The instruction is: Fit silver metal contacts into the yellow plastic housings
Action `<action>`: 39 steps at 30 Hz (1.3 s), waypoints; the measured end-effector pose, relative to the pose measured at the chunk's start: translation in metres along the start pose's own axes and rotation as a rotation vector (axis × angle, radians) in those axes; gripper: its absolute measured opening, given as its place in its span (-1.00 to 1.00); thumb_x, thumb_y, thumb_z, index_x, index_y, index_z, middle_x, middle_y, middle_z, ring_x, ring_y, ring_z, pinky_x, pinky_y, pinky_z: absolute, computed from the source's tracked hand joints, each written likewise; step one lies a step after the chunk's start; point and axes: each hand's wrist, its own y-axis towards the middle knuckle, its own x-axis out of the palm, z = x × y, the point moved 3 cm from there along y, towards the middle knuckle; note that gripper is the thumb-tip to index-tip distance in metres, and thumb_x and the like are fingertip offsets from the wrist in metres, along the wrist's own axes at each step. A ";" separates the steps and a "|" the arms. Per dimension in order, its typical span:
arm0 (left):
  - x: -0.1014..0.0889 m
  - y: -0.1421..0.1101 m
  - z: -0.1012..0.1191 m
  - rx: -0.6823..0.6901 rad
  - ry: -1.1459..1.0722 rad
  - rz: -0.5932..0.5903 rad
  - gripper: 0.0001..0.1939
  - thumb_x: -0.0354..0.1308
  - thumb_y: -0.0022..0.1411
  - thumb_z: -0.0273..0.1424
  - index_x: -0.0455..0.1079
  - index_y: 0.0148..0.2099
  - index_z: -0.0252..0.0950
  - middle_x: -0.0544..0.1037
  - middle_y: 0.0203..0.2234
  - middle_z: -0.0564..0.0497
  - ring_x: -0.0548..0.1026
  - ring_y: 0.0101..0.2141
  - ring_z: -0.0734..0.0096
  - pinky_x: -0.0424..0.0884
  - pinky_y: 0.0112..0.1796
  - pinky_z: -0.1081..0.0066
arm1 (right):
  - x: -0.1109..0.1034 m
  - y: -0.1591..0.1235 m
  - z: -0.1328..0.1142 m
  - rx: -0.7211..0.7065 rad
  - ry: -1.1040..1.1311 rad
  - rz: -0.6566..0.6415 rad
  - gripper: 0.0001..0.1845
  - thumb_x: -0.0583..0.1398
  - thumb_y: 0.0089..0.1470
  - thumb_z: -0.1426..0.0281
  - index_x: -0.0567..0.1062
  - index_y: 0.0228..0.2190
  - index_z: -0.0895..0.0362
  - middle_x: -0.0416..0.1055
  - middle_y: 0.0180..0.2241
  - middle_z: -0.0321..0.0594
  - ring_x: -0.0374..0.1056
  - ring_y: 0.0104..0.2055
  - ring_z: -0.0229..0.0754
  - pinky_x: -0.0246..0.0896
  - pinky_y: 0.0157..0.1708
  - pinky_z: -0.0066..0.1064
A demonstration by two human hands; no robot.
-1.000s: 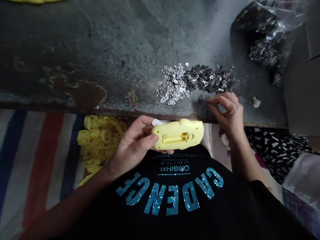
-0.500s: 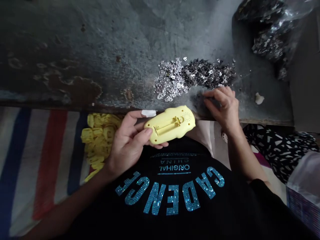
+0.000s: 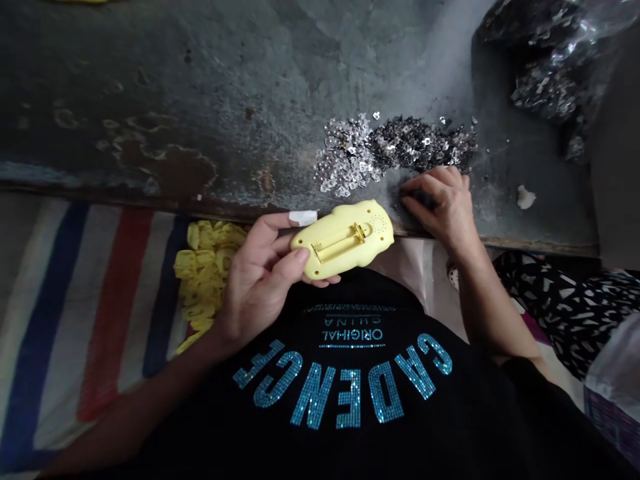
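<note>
Yellow rounded plastic casing [image 3: 342, 241] held in left hand [image 3: 263, 280]

The hand grasps its left end, by the near edge of the scuffed grey tabletop [image 3: 260, 120]. Farther right, the right hand [image 3: 443, 203] is pinched beside small flat silvery metal pieces [image 3: 413, 143]; whether it holds one, I cannot tell.

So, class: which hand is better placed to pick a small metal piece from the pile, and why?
Probably the right hand: it is close to the metal pieces, though whether it pinches one is unclear. The left hand is occupied holding the yellow casing.
</note>
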 end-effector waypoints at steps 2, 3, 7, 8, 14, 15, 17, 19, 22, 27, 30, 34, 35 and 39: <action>0.003 0.000 0.001 0.017 0.006 -0.028 -0.60 0.36 0.54 -0.27 0.43 0.34 -0.04 0.81 0.03 -0.03 0.82 -0.31 0.21 0.82 -0.33 0.31 | 0.000 0.004 -0.003 -0.007 0.009 -0.006 -0.92 0.36 0.36 0.27 0.70 -0.16 -0.04 0.64 -0.16 -0.17 0.50 0.00 0.17 0.37 0.07 0.13; 0.004 0.000 0.002 0.024 0.013 -0.040 -0.60 0.35 0.56 -0.25 0.42 0.34 -0.04 0.80 0.06 -0.04 0.82 -0.30 0.21 0.82 -0.32 0.32 | -0.002 0.003 -0.006 -0.014 0.032 0.005 -0.92 0.37 0.36 0.27 0.71 -0.18 -0.05 0.64 -0.18 -0.17 0.51 -0.01 0.17 0.37 0.07 0.15; 0.013 -0.001 0.009 0.066 0.049 -0.061 -0.57 0.41 0.51 -0.25 0.39 0.30 -0.08 0.79 0.07 -0.04 0.82 -0.25 0.20 0.82 -0.25 0.28 | -0.029 -0.010 -0.031 -0.052 0.337 0.032 -0.96 0.41 0.38 0.23 0.72 -0.14 -0.14 0.70 -0.19 -0.24 0.58 -0.13 0.13 0.43 0.01 0.17; 0.016 -0.002 0.011 0.081 0.047 -0.069 -0.56 0.43 0.48 -0.26 0.39 0.27 -0.09 0.79 0.04 -0.02 0.81 -0.24 0.20 0.83 -0.23 0.26 | -0.035 -0.015 -0.039 -0.065 0.433 0.008 -0.95 0.42 0.38 0.21 0.72 -0.12 -0.17 0.72 -0.19 -0.27 0.59 -0.17 0.10 0.44 -0.01 0.16; 0.026 -0.006 0.023 0.124 0.220 -0.039 -0.57 0.47 0.43 -0.22 0.39 0.19 -0.13 0.78 -0.14 0.05 0.73 -0.29 0.28 0.72 -0.31 0.33 | -0.051 -0.028 -0.070 -0.154 0.548 -0.093 -0.90 0.45 0.36 0.15 0.74 -0.13 -0.17 0.71 -0.25 -0.30 0.60 -0.23 0.04 0.49 -0.10 0.06; 0.027 -0.007 0.025 0.122 0.244 -0.034 -0.58 0.46 0.44 -0.19 0.39 0.18 -0.13 0.77 -0.16 0.06 0.72 -0.30 0.29 0.69 -0.32 0.33 | -0.051 -0.029 -0.072 -0.164 0.520 -0.098 -0.89 0.45 0.35 0.15 0.74 -0.12 -0.16 0.71 -0.25 -0.28 0.59 -0.22 0.05 0.49 -0.10 0.06; 0.029 -0.009 0.027 0.106 0.259 -0.036 -0.62 0.41 0.48 -0.16 0.37 0.16 -0.13 0.76 -0.18 0.07 0.71 -0.32 0.30 0.68 -0.31 0.30 | -0.051 -0.030 -0.075 -0.192 0.470 -0.106 -0.88 0.46 0.35 0.17 0.75 -0.10 -0.16 0.69 -0.24 -0.26 0.57 -0.21 0.07 0.47 -0.08 0.07; 0.032 -0.010 0.029 0.098 0.251 -0.048 -0.63 0.42 0.47 -0.19 0.35 0.13 -0.13 0.77 -0.17 0.08 0.70 -0.33 0.31 0.67 -0.31 0.29 | -0.052 -0.032 -0.077 -0.209 0.437 -0.112 -0.86 0.48 0.33 0.20 0.75 -0.08 -0.17 0.69 -0.21 -0.24 0.55 -0.19 0.09 0.44 -0.06 0.09; 0.035 -0.011 0.032 0.099 0.231 -0.054 -0.60 0.47 0.42 -0.25 0.36 0.12 -0.14 0.79 -0.12 0.07 0.72 -0.33 0.33 0.67 -0.33 0.31 | -0.056 -0.035 -0.080 -0.228 0.401 -0.089 -0.83 0.48 0.32 0.25 0.75 -0.06 -0.20 0.70 -0.16 -0.23 0.52 -0.17 0.11 0.39 -0.06 0.11; 0.039 -0.013 0.034 0.091 0.162 -0.060 -0.57 0.50 0.39 -0.27 0.35 0.11 -0.16 0.80 -0.07 0.05 0.79 -0.27 0.26 0.76 -0.25 0.28 | -0.060 -0.039 -0.083 -0.210 0.391 -0.106 -0.84 0.46 0.35 0.26 0.75 -0.05 -0.22 0.69 -0.17 -0.22 0.50 -0.16 0.11 0.41 -0.06 0.10; 0.040 -0.014 0.034 0.096 0.129 -0.073 -0.57 0.50 0.40 -0.28 0.33 0.10 -0.17 0.81 -0.08 0.05 0.80 -0.25 0.26 0.77 -0.23 0.30 | -0.062 -0.041 -0.084 -0.203 0.387 -0.093 -0.85 0.45 0.34 0.26 0.76 -0.06 -0.20 0.69 -0.18 -0.20 0.51 -0.16 0.11 0.45 -0.05 0.10; 0.040 -0.014 0.032 0.127 0.145 -0.074 -0.56 0.50 0.40 -0.25 0.32 0.10 -0.17 0.80 -0.14 0.05 0.78 -0.33 0.28 0.71 -0.32 0.33 | -0.062 -0.041 -0.088 -0.305 0.292 -0.050 -0.84 0.39 0.40 0.36 0.74 -0.04 -0.11 0.70 -0.18 -0.21 0.53 -0.18 0.04 0.50 -0.10 -0.02; 0.039 -0.014 0.032 0.141 0.156 -0.072 -0.57 0.49 0.41 -0.25 0.32 0.10 -0.18 0.79 -0.16 0.06 0.78 -0.34 0.29 0.69 -0.35 0.34 | -0.062 -0.041 -0.090 -0.338 0.266 -0.042 -0.84 0.37 0.41 0.39 0.73 -0.03 -0.07 0.70 -0.18 -0.21 0.53 -0.18 0.01 0.50 -0.11 -0.06; 0.038 -0.014 0.028 0.188 0.201 -0.068 -0.67 0.40 0.48 -0.29 0.33 0.10 -0.18 0.76 -0.24 0.11 0.74 -0.37 0.34 0.60 -0.42 0.40 | -0.061 -0.041 -0.094 -0.413 0.165 -0.045 -0.83 0.34 0.44 0.44 0.69 0.01 0.02 0.70 -0.16 -0.18 0.54 -0.15 -0.03 0.47 -0.12 -0.15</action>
